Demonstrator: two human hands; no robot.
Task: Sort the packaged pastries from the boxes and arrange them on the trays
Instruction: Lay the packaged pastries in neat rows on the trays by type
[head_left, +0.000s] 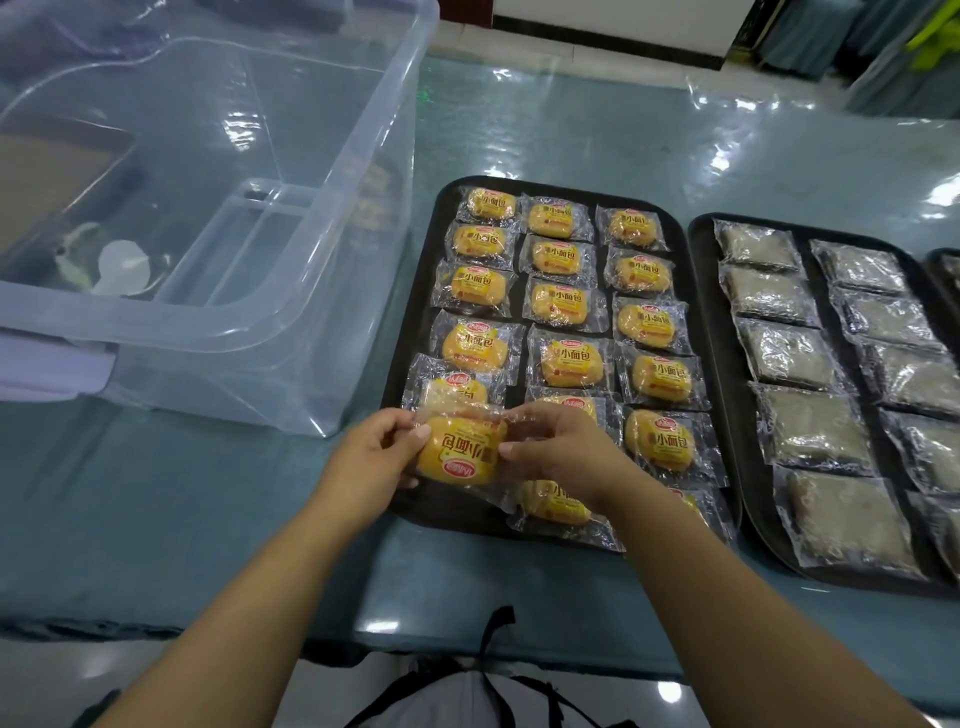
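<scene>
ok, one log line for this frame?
phase: placing | left hand + right hand: pinch clear-wrapped yellow bun | over: black rectangular tray, near-left corner | label: upside down

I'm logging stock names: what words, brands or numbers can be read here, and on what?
"小面包": on the yellow bread packets on the left tray; upside down on the held packet between left hand and right hand.
Red oval logo: brand too blurred to read.
Grey packets: no legible text.
</scene>
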